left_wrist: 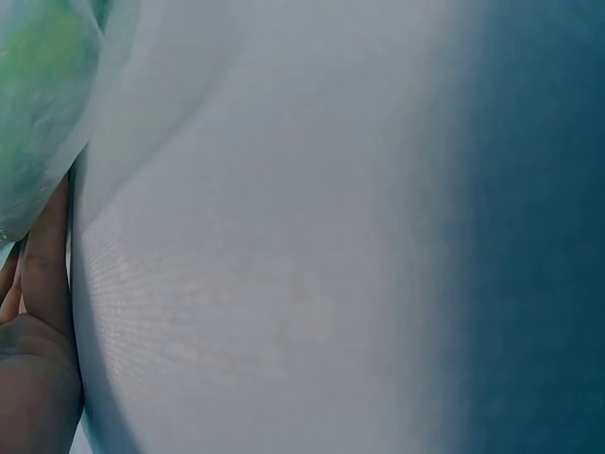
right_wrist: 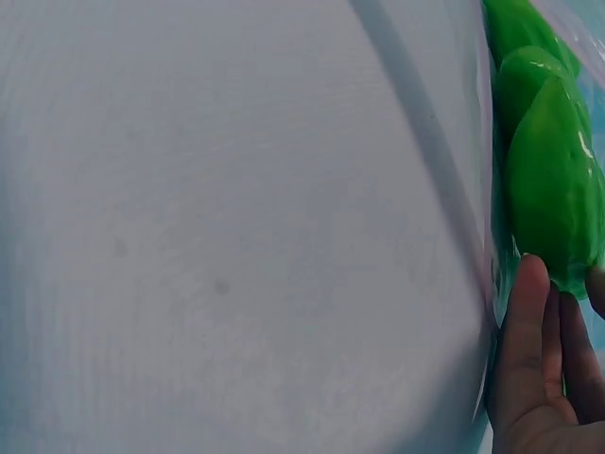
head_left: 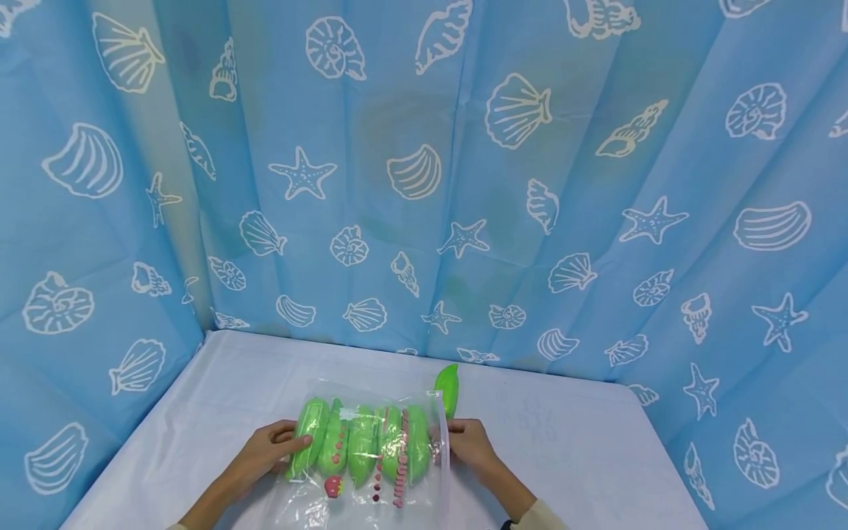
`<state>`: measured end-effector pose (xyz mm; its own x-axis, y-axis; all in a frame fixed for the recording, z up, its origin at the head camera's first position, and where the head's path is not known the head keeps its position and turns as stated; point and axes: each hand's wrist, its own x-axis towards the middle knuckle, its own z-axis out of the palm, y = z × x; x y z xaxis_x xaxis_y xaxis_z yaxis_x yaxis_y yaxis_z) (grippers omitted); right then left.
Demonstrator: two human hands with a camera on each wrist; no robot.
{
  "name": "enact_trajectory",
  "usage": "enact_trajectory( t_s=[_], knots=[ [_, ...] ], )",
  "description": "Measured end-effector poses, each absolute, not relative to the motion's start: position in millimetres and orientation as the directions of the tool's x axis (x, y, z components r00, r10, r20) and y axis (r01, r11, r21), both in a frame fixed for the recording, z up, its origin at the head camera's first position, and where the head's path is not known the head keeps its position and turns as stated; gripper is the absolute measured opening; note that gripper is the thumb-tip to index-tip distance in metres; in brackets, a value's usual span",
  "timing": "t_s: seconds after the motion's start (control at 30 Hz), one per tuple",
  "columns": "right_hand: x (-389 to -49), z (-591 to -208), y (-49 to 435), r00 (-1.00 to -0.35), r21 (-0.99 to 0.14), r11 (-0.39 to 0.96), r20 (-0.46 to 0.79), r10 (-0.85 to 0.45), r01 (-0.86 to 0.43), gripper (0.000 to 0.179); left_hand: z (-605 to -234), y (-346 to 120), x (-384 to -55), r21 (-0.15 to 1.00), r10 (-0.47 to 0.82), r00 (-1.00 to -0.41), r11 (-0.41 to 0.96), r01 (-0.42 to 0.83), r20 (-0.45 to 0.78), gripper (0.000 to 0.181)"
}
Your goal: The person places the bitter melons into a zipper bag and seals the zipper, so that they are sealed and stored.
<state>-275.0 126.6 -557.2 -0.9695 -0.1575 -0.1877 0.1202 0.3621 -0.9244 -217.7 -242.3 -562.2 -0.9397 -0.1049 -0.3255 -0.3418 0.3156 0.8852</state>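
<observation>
Clear bag: we had it point(head_left: 371, 508) lying flat on the worktop point(head_left: 563, 449), between our two hands, likely so that both of its sides came within easy reach.
Five bagged pods: they point(head_left: 362, 442) lay side by side under the film, lengthwise away from us; we judged that the flat bag let them settle in one layer.
Left hand: we pinched the bag's left side with this hand point(head_left: 265, 445), thumb over the leftmost pod and other fingers partly hidden beneath, presumably to stop the slippery film from sliding.
Right hand: at the opposite side, this hand point(head_left: 469, 445) appeared to pinch the near end of a green pod between finger and thumb, as the right wrist view suggested; some fingertips showed dimly through the film.
Lone pod: it point(head_left: 448, 386) stuck out past the bag's far right corner, tip away from us, its near end by the right hand; we could not tell whether this was the pinched one.
Pale strip: it point(head_left: 445, 471) ran along the bag's right side, probably stiff enough to give that side a straight line.
Strawberry print: it point(head_left: 334, 486) faced up, below the pods.
</observation>
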Motion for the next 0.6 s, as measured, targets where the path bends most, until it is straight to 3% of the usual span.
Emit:
enact_trajectory(
  t_s=[0.27, 0.6],
  knots=[
    [-277.5, -551.4, 136.6, -0.956, -0.917, 0.349, -0.258, -0.141, 0.196, 0.032, -563.5, -242.5, -219.1, 0.875, -0.111, -0.935, 0.33, -0.355, -0.337, 0.095],
    [-290.3, -545.4, 155.6, -0.959, -0.949, 0.236, -0.247, -0.139, 0.21, 0.025, -565.6, -243.2, -219.7, 0.876, -0.111, -0.937, 0.333, -0.348, -0.33, 0.097]
  ],
)
